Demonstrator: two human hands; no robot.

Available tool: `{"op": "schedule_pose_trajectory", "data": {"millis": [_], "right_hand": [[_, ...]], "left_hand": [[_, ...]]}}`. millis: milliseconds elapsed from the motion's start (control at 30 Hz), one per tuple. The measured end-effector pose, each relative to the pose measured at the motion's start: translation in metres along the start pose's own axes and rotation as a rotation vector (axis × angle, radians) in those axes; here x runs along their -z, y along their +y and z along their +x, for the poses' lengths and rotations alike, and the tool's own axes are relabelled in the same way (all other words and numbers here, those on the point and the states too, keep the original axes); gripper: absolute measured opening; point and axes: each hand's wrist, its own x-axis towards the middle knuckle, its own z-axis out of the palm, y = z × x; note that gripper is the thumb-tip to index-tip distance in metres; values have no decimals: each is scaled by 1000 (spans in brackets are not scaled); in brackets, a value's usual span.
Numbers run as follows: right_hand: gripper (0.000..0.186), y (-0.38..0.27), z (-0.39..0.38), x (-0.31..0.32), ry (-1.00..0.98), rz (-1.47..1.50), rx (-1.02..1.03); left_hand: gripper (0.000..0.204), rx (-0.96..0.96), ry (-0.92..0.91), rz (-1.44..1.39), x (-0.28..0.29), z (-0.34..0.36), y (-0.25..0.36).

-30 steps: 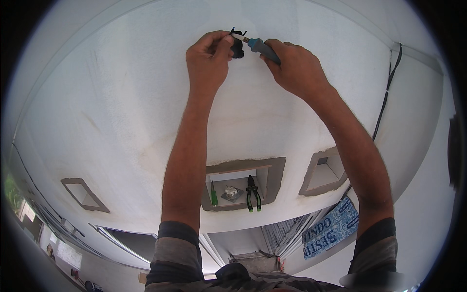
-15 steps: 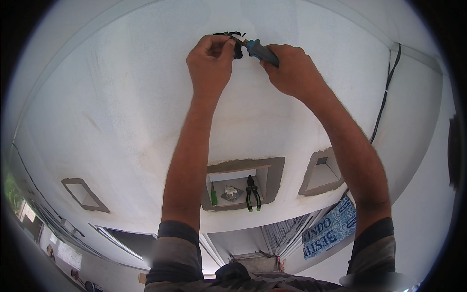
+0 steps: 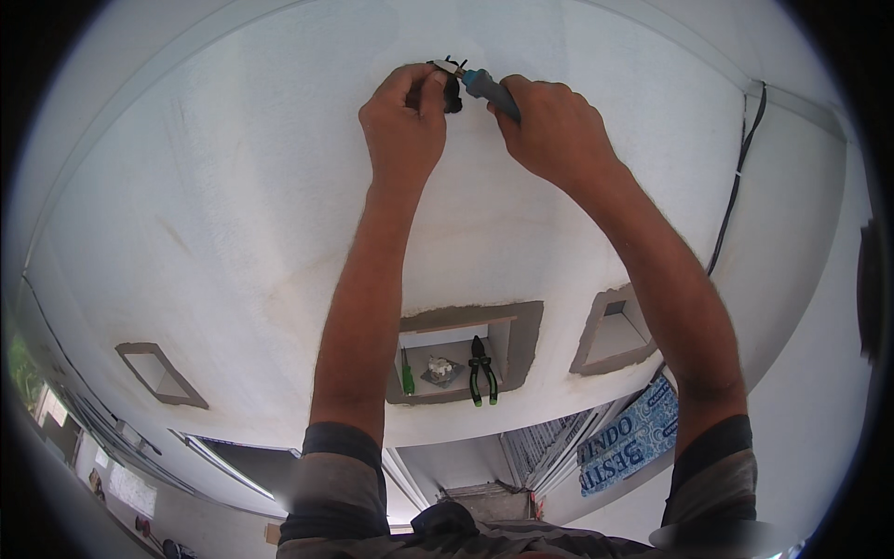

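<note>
Both arms reach up to a bunch of black cables at the upper middle of the white wall. My left hand is closed in a pinch on one of these black cables, mostly hidden behind the fingers. My right hand grips a knife by its grey and blue handle. Its short silver blade points left and lies at my left fingertips, over the cable. Two short dark cable ends stick up just behind the blade.
Below, a recessed wall niche with a grey border holds green-handled pliers, a green screwdriver and a small pale lump on a grey piece. Smaller niches flank it. A black cable runs down the right wall.
The knife and my right hand have shifted slightly left and up. The blade now lies flatter across the cable at my left fingertips, which keep their pinch.
</note>
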Motion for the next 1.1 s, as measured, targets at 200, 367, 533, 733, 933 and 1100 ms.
{"op": "schedule_pose_trajectory", "data": {"millis": [200,367,533,733,933,1100], "right_hand": [[15,18,14,-17,217,-115,173],[21,11,15,-5,106,-66,133],[33,12,18,25,-151,7,-3],[37,16,23,32,-161,1,-18],[38,20,23,27,-116,-30,-15],[36,15,18,25,-98,-27,-42]], "left_hand": [[21,256,-144,-152,9,14,8],[23,152,-232,-26,16,20,1],[26,21,-284,63,13,15,9],[25,-147,-199,230,3,13,-2],[22,-212,-162,286,-3,13,-2],[22,-256,-131,305,-6,13,-8]]}}
